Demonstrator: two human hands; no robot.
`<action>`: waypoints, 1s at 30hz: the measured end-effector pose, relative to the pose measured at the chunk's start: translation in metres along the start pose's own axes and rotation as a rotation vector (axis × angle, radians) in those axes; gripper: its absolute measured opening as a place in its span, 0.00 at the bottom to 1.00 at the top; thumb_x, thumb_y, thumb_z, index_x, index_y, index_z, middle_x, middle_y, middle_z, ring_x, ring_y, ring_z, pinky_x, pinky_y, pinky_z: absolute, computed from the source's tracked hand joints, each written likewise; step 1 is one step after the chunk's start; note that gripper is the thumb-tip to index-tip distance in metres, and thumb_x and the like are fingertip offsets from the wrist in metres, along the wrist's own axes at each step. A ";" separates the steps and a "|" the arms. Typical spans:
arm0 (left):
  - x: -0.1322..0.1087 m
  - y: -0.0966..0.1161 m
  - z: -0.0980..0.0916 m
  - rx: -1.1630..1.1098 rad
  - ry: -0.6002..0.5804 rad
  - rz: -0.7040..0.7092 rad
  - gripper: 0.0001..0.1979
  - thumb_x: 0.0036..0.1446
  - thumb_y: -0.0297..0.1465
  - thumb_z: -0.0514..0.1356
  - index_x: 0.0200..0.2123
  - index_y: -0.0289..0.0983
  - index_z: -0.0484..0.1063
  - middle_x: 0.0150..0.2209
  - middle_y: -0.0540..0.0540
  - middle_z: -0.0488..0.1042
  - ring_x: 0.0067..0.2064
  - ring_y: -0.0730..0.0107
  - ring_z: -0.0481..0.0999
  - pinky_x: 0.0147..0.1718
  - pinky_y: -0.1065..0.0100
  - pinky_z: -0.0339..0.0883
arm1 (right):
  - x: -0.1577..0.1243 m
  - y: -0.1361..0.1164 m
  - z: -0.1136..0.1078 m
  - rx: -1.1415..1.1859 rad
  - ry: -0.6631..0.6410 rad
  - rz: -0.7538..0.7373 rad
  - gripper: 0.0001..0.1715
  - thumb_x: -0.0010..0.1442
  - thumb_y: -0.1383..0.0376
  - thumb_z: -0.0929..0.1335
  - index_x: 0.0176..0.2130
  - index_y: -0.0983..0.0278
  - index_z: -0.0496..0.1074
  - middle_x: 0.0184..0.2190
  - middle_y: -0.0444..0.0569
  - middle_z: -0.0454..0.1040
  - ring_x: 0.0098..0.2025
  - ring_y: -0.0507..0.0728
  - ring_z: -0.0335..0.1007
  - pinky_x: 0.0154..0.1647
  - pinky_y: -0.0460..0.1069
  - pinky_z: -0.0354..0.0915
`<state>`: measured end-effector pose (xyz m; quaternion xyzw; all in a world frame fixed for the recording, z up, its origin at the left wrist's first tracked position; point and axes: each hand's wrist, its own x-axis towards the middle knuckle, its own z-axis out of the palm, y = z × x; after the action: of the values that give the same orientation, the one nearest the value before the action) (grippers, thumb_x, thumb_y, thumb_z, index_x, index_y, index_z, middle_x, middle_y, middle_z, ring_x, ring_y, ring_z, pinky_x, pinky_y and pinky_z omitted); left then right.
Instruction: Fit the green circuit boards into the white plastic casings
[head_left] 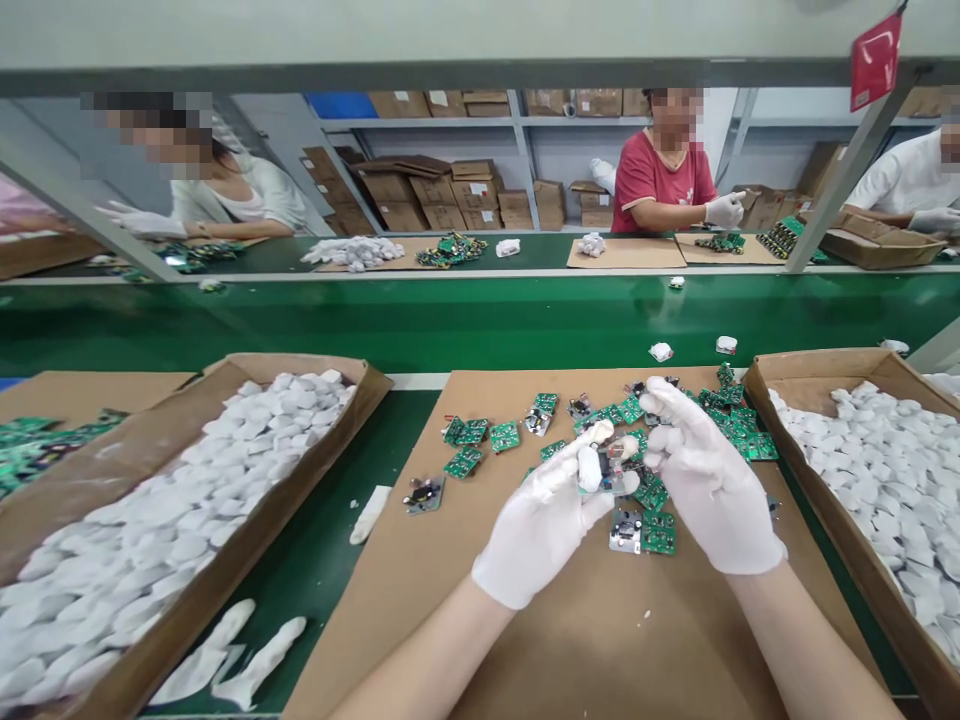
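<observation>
My left hand (536,525), in a white glove, pinches a small circuit board (616,482) between thumb and fingers. On that board sits a white lump of soft-looking material (590,467), beside several electronic parts. My right hand (709,480), gloved too, is just to the right of the board. Its fingers are bent and close together; what they hold, if anything, is hidden. Below and behind both hands, loose green circuit boards (658,533) lie scattered on a brown cardboard sheet (570,640), some with their component side up.
Cardboard trays of white lumps stand at left (300,470) and right (757,385). Glove-like white scraps (259,665) lie by the left tray. A green conveyor belt (465,320) runs behind, carrying a few white-topped pieces (661,352). Co-workers sit beyond it, one in a red shirt (660,180).
</observation>
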<state>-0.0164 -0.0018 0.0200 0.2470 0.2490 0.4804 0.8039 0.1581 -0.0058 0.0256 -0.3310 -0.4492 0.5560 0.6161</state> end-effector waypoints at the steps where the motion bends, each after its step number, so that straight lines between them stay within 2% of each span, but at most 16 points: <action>1: 0.001 0.000 0.000 -0.004 -0.003 0.016 0.15 0.51 0.34 0.68 0.44 0.38 0.79 0.29 0.50 0.66 0.39 0.67 0.75 0.33 0.73 0.71 | 0.002 0.000 0.000 0.061 -0.021 0.023 0.26 0.55 0.62 0.70 0.54 0.54 0.72 0.54 0.49 0.70 0.38 0.55 0.71 0.41 0.51 0.71; 3: 0.001 0.000 -0.001 0.024 -0.020 0.049 0.15 0.52 0.36 0.68 0.43 0.40 0.79 0.30 0.50 0.67 0.39 0.67 0.76 0.33 0.72 0.71 | 0.004 -0.001 0.002 0.108 -0.024 0.044 0.26 0.54 0.63 0.70 0.53 0.55 0.72 0.50 0.48 0.71 0.41 0.55 0.73 0.43 0.50 0.71; 6: 0.002 -0.001 -0.006 0.142 -0.009 0.071 0.17 0.53 0.38 0.67 0.46 0.43 0.78 0.35 0.49 0.72 0.41 0.64 0.77 0.36 0.71 0.71 | 0.000 -0.006 0.007 0.001 0.015 -0.004 0.23 0.60 0.62 0.69 0.55 0.54 0.68 0.44 0.46 0.72 0.43 0.54 0.75 0.46 0.50 0.73; 8: 0.002 -0.003 -0.009 0.198 0.010 0.067 0.19 0.53 0.40 0.66 0.49 0.44 0.77 0.40 0.47 0.74 0.45 0.63 0.76 0.39 0.70 0.71 | -0.003 -0.008 0.008 -0.109 0.014 -0.068 0.24 0.62 0.60 0.69 0.57 0.54 0.65 0.42 0.46 0.74 0.39 0.53 0.77 0.38 0.49 0.75; 10: 0.003 -0.003 -0.010 0.226 -0.008 0.068 0.19 0.52 0.40 0.67 0.47 0.42 0.78 0.44 0.44 0.75 0.46 0.61 0.75 0.39 0.70 0.70 | -0.005 -0.008 0.009 -0.223 0.005 -0.145 0.22 0.61 0.60 0.70 0.54 0.55 0.67 0.41 0.46 0.76 0.35 0.53 0.77 0.31 0.47 0.75; 12: 0.003 -0.003 -0.009 0.249 -0.047 0.077 0.15 0.51 0.41 0.68 0.41 0.40 0.79 0.45 0.43 0.75 0.45 0.62 0.75 0.39 0.69 0.71 | -0.006 -0.006 0.009 -0.349 -0.013 -0.238 0.14 0.60 0.62 0.71 0.47 0.58 0.72 0.43 0.49 0.78 0.38 0.54 0.78 0.33 0.47 0.75; 14: 0.003 -0.002 -0.006 0.265 -0.075 0.097 0.13 0.51 0.42 0.67 0.33 0.38 0.78 0.43 0.44 0.74 0.42 0.64 0.74 0.37 0.69 0.72 | -0.007 -0.003 0.011 -0.458 -0.024 -0.339 0.08 0.60 0.63 0.71 0.42 0.60 0.74 0.47 0.52 0.77 0.44 0.56 0.77 0.38 0.49 0.76; 15: 0.003 -0.002 -0.004 0.263 -0.082 0.108 0.14 0.51 0.42 0.67 0.30 0.37 0.76 0.42 0.44 0.73 0.42 0.64 0.73 0.37 0.68 0.72 | -0.007 -0.002 0.012 -0.492 -0.020 -0.369 0.09 0.60 0.64 0.71 0.43 0.60 0.74 0.47 0.52 0.77 0.43 0.55 0.77 0.38 0.49 0.76; 19: 0.003 0.000 0.002 0.257 -0.094 0.133 0.17 0.52 0.43 0.66 0.23 0.35 0.70 0.41 0.45 0.67 0.42 0.65 0.68 0.39 0.66 0.72 | -0.011 0.002 0.015 -0.694 0.025 -0.437 0.15 0.60 0.68 0.69 0.48 0.59 0.71 0.37 0.47 0.78 0.35 0.53 0.76 0.36 0.50 0.75; 23: 0.002 0.000 0.008 0.290 -0.074 0.130 0.19 0.54 0.40 0.65 0.21 0.35 0.65 0.32 0.48 0.62 0.38 0.69 0.64 0.37 0.70 0.70 | -0.009 -0.001 0.015 -0.983 -0.077 -0.739 0.09 0.63 0.70 0.68 0.42 0.57 0.72 0.35 0.47 0.80 0.36 0.56 0.75 0.38 0.54 0.73; 26: 0.001 -0.002 0.010 0.275 -0.073 0.145 0.20 0.54 0.41 0.66 0.21 0.35 0.64 0.32 0.48 0.61 0.38 0.70 0.63 0.37 0.70 0.69 | -0.008 -0.002 0.019 -1.007 -0.171 -0.848 0.08 0.66 0.64 0.65 0.45 0.56 0.72 0.37 0.49 0.80 0.39 0.59 0.77 0.39 0.55 0.74; 30: -0.001 -0.008 0.007 0.214 -0.079 0.180 0.19 0.56 0.41 0.64 0.23 0.35 0.63 0.33 0.49 0.62 0.37 0.71 0.64 0.41 0.66 0.70 | -0.009 0.003 0.024 -0.934 -0.234 -0.802 0.22 0.67 0.49 0.59 0.53 0.56 0.68 0.43 0.53 0.77 0.48 0.64 0.75 0.46 0.59 0.74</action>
<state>-0.0070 -0.0068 0.0203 0.3712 0.2438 0.5110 0.7360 0.1348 -0.0160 0.0305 -0.3079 -0.7984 0.0591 0.5141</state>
